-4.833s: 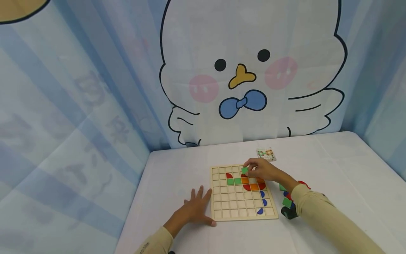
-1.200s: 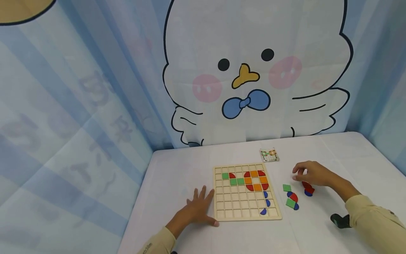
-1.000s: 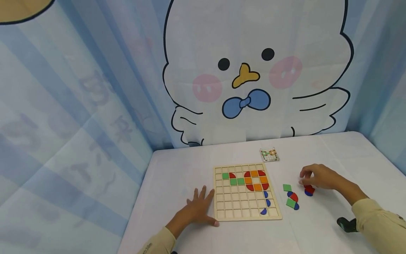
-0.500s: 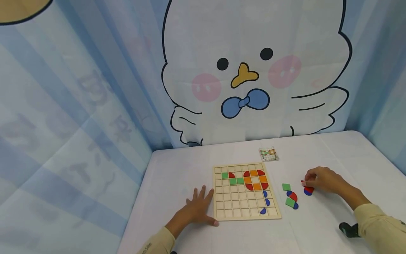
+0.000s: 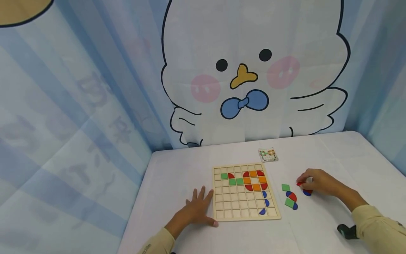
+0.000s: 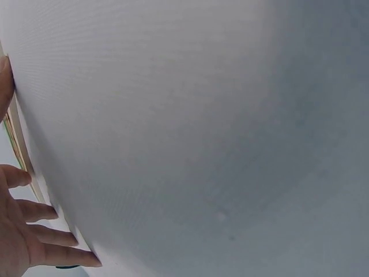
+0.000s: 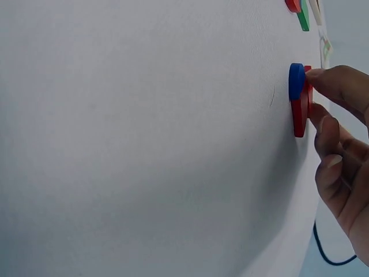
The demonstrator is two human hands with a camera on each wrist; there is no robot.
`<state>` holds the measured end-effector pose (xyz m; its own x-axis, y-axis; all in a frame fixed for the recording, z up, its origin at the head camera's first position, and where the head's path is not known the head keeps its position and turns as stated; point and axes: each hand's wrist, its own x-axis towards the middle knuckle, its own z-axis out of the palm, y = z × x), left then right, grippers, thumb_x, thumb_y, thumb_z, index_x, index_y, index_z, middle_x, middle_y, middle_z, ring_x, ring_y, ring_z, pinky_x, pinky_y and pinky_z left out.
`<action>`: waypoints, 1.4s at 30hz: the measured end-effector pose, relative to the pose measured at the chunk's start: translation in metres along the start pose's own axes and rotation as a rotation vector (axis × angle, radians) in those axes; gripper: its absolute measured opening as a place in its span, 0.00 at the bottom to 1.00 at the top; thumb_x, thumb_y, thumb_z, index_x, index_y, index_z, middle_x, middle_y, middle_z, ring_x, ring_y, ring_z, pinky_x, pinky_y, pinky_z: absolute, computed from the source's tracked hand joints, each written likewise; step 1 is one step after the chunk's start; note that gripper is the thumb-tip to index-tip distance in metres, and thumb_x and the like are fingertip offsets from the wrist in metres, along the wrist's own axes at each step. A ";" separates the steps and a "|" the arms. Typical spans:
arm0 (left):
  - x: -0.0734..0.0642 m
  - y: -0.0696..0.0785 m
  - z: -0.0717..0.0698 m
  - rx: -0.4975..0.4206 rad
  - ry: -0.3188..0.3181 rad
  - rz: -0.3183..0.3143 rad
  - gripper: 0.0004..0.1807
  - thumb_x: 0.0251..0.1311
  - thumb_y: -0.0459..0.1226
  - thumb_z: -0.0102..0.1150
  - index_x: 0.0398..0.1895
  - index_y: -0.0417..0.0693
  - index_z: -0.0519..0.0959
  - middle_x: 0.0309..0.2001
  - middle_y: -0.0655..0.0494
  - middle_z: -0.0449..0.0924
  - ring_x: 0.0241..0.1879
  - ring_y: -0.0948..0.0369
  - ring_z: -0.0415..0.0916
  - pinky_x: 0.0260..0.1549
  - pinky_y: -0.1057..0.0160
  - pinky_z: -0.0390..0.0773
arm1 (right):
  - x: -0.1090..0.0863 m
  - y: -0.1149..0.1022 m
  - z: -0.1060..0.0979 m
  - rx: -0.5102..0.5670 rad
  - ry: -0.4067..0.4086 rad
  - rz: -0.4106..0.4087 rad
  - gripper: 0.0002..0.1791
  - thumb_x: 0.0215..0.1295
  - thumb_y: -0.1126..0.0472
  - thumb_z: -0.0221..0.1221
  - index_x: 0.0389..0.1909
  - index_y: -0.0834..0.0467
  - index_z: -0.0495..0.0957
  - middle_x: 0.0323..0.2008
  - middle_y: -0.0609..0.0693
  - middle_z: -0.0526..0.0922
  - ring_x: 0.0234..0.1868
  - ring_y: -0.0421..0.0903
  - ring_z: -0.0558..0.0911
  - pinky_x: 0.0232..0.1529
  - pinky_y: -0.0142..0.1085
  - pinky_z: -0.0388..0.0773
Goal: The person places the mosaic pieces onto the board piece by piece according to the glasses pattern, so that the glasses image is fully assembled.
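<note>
My left hand [image 5: 197, 207] lies spread, its fingers at the left edge of a wooden grid board [image 5: 234, 205]. On the board sit orange squares [image 5: 252, 173] ringed with red quarter-circles, green squares [image 5: 232, 182], a lone red quarter-circle [image 5: 231, 175] and blue half-circles [image 5: 267, 203]. To the board's right, my right hand [image 5: 321, 181] pinches a red wooden piece [image 5: 299, 184] between thumb and index finger. In the right wrist view, a blue piece [image 7: 296, 81] and another red piece [image 7: 298, 118] lie on the table beside those fingertips.
Between board and right hand lie loose green squares [image 5: 285, 187], a red piece [image 5: 292, 197] and blue half-circles [image 5: 295, 206]. A small patterned card [image 5: 268, 154] rests behind the board. Curtains printed with a cartoon [image 5: 244, 123] stand at the table's back.
A green square carried by my right hand now sits in the board's upper left. That hand then went right to the loose pieces, took a red one and shifted slightly left. My left hand stays put.
</note>
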<state>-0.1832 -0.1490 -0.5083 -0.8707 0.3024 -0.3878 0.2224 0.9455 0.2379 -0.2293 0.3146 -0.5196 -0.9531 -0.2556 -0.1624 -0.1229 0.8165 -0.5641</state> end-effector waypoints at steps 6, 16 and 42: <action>-0.001 0.000 0.001 0.003 -0.001 0.002 0.65 0.40 0.65 0.75 0.80 0.54 0.54 0.80 0.39 0.44 0.76 0.30 0.42 0.61 0.23 0.59 | -0.002 0.002 0.000 -0.075 0.049 0.039 0.23 0.58 0.48 0.70 0.47 0.60 0.82 0.39 0.54 0.83 0.44 0.57 0.80 0.45 0.55 0.83; 0.003 -0.003 0.006 0.015 0.006 0.008 0.65 0.40 0.66 0.74 0.80 0.55 0.53 0.81 0.40 0.44 0.76 0.30 0.42 0.61 0.24 0.60 | 0.000 0.003 0.000 -0.160 0.070 0.126 0.29 0.53 0.39 0.72 0.38 0.61 0.80 0.33 0.55 0.82 0.36 0.51 0.79 0.34 0.50 0.81; 0.007 -0.005 0.008 0.019 0.006 0.003 0.66 0.39 0.67 0.74 0.81 0.55 0.53 0.81 0.40 0.43 0.77 0.31 0.41 0.61 0.23 0.59 | -0.002 0.000 0.007 -0.144 0.137 0.153 0.23 0.56 0.44 0.72 0.35 0.62 0.80 0.29 0.52 0.82 0.32 0.48 0.77 0.33 0.49 0.80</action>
<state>-0.1866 -0.1507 -0.5190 -0.8729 0.3042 -0.3814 0.2331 0.9469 0.2217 -0.2259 0.3117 -0.5254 -0.9909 -0.0588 -0.1207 -0.0030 0.9083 -0.4183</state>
